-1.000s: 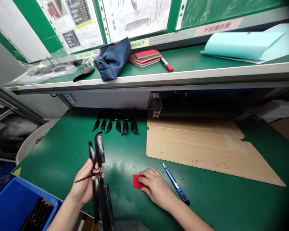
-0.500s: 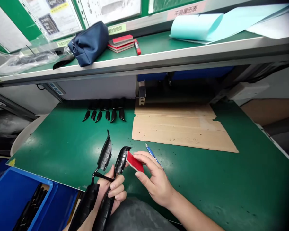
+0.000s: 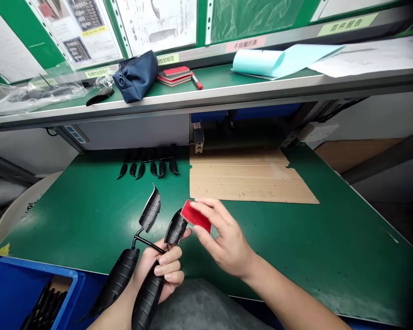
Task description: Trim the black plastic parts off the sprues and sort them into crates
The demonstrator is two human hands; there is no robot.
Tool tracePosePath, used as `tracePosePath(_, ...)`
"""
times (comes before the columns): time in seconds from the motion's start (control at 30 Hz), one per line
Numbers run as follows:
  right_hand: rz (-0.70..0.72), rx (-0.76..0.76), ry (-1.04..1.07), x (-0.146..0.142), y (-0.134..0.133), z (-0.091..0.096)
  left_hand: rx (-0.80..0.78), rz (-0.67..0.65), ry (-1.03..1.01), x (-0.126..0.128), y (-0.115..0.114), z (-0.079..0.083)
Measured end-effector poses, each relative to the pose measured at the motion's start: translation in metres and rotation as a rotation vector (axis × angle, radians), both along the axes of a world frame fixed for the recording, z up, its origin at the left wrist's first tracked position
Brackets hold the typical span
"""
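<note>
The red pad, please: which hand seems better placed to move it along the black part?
Likely the right hand, holding the red pad; the left hand grips the black part.

green workbench [image 3: 278, 247] | grey-edged shelf [image 3: 213, 97] above | papers [image 3: 158, 23] on green board [image 3: 24, 36] | pale wall [image 3: 382, 119] at right

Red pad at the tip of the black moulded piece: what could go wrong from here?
The left hand has a fingertip just below the red pad, so a slip might rub it. That hand grips the black moulded piece on one side only, so the thin crossbar could flex under pressure. The pad hides the upper tip, so a scrape there might go unseen.
</note>
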State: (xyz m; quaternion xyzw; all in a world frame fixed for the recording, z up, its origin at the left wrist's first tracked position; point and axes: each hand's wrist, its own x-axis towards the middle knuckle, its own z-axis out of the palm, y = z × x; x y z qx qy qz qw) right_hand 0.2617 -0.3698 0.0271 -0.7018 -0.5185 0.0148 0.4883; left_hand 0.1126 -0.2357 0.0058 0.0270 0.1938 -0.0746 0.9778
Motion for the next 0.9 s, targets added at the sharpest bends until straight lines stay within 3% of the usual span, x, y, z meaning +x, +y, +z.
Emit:
tracePosePath(0.13,0.176,-0.164,-0.32,-0.021,0.012,-0.002,0.349,-0.034,0.086,-0.005,0.011,-0.006)
tracePosePath(0.2,0.232,-0.231,-0.443,-0.029,0.018,-0.005,0.434,-0.042,0.113,-0.009,0.019,-0.011)
tracePosePath(0.6,0.196,-0.24,-0.422,-0.046,0.035,-0.017,0.483,-0.142,0.119,-0.019,0.046,-0.016)
tracePosePath(0.73,0.092,-0.25,-0.392,-0.045,0.032,-0.022,0.483,-0.201,0.113,-0.014,0.049,-0.013)
tracePosePath(0.9,0.081,-0.256,-0.394,-0.043,0.021,-0.021,0.462,-0.261,0.125,-0.006,0.046,-0.014)
